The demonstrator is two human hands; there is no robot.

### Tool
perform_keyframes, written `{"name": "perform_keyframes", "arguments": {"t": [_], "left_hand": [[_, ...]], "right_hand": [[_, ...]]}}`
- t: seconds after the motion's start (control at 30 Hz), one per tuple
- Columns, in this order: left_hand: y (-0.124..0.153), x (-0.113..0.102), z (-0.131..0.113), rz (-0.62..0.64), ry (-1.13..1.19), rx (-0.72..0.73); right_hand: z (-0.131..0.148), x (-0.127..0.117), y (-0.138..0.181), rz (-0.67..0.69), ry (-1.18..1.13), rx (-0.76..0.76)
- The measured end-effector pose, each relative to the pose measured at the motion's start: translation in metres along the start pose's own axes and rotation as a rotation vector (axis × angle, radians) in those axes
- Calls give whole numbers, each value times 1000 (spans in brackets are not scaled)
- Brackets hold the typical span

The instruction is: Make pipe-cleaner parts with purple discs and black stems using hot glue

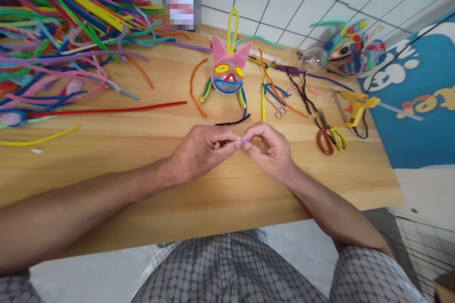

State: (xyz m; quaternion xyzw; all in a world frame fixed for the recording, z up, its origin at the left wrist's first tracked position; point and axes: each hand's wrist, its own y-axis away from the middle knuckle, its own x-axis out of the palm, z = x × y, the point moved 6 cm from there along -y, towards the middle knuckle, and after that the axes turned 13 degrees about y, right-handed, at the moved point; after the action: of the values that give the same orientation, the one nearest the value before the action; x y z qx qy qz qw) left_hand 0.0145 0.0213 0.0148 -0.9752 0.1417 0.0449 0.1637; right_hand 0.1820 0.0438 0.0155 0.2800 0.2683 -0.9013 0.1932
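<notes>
My left hand and my right hand meet above the middle of the wooden table. Both are closed in a pinch on a short purple pipe cleaner piece held between their fingertips. Just beyond them lies a black pipe cleaner. Farther back stands a ball-shaped craft figure with pink ears, a yellow loop on top, ringed eyes and pipe cleaner legs.
A big heap of coloured pipe cleaners fills the back left. A red pipe cleaner and a yellow one lie loose. To the right are small scissors, red-and-yellow scissors, a yellow glue gun, a clear ball and another decorated figure.
</notes>
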Motion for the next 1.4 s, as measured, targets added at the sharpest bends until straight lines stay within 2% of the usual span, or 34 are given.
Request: {"name": "perform_keyframes", "arguments": {"t": [0.4, 0.93, 1.4], "left_hand": [[-1, 1, 4, 21, 70, -122], [-3, 0, 8, 24, 65, -145], [-3, 1, 9, 30, 99, -161]], "right_hand": [[-1, 1, -1, 23, -32, 23], [-10, 7, -2, 84, -172, 161], [-12, 8, -2, 99, -188, 174]]}}
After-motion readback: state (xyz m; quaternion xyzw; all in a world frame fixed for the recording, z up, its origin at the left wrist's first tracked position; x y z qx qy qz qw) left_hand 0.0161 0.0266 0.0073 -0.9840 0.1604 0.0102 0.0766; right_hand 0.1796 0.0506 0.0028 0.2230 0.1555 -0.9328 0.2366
